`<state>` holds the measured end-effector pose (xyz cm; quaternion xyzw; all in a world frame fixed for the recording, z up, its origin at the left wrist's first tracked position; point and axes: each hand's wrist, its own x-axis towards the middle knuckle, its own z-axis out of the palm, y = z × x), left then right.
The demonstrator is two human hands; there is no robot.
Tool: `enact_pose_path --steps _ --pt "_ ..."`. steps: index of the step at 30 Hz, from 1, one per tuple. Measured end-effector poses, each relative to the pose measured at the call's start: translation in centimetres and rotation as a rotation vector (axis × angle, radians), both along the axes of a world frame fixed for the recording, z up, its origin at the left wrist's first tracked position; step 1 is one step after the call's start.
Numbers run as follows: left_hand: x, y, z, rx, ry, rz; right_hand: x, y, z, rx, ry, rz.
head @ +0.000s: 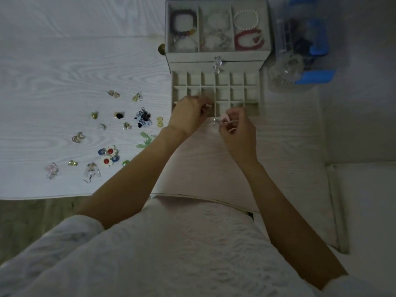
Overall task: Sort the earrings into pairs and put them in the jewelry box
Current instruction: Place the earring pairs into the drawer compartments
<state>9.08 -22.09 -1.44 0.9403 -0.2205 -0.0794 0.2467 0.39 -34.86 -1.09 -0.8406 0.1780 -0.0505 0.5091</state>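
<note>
One pink earring (225, 117) sits pinched in my right grip (236, 130), just at the near edge of the jewelry box's open drawer (222, 94). My left grip (188, 116) pinches something tiny over the drawer's front-left cells. Loose earrings (111, 133) lie scattered across the counter (53, 71), left.

A home, likely a bedroom dressing corner, is showing here: a white wood-grain bench (64, 67) is carrying a tiered jewelry box (216, 55) with bracelets, beside a clear plastic organizer (300, 46).
</note>
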Motion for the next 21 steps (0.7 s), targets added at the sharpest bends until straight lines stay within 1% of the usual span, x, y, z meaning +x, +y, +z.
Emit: enact_pose_path --steps 3,6,9,11,16,19,21 --pt "-0.5 0.6 -0.4 0.049 -0.11 -0.066 1.3 -0.3 -0.1 -0.078 -0.058 0.046" --pt "-1.2 1.8 -1.1 0.089 -0.239 -0.135 2.9 -0.4 -0.5 -0.177 -0.066 0.118" --pt "-1.9 2.6 -1.4 0.108 -0.295 -0.154 4.3 -0.2 -0.8 -0.234 -0.061 0.16" --pt "-2.1 2.8 -1.5 0.124 -0.309 -0.16 4.8 0.0 -1.0 -0.288 -0.073 0.196" --pt "-2.0 3.0 -1.8 0.151 -0.27 -0.163 5.3 0.4 -1.3 -0.469 -0.076 0.329" --pt "-2.1 3.0 -1.8 0.147 -0.29 -0.146 4.9 0.4 -1.4 -0.527 -0.12 0.308" --pt "-2.2 2.9 -1.7 0.132 -0.301 -0.141 4.9 0.6 -1.5 -0.548 -0.101 0.308"
